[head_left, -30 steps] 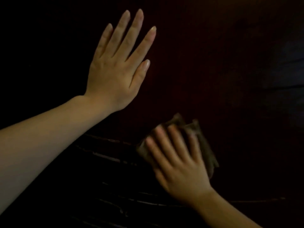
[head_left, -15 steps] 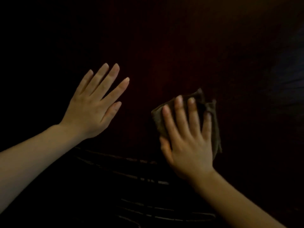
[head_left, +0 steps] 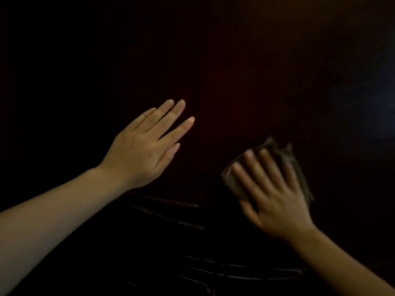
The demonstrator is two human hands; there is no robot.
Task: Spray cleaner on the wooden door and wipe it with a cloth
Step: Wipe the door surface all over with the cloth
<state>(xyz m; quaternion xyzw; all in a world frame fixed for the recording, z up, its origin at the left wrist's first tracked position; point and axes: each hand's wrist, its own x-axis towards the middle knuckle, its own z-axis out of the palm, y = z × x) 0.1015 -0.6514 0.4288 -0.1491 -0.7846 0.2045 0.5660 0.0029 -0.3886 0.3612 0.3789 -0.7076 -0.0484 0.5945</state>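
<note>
Now | right hand (head_left: pixel 275 201) presses cloth (head_left: pixel 296 165) flat on door (head_left: pixel 235 82) | axis unclear

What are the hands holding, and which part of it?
The right hand presses a brown cloth flat on the door, straight fingers spread over its middle, not gripping. The left hand holds nothing.

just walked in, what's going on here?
A person is wiping a dark wooden door in very dim light. The right hand presses a folded brownish cloth against the door with straight, spread fingers; it looks blurred, as if mid-stroke. The left hand is open and holds nothing, up by the door to the left of the cloth; contact cannot be told. Thin light streaks show lower on the door. No spray bottle is in view.
</note>
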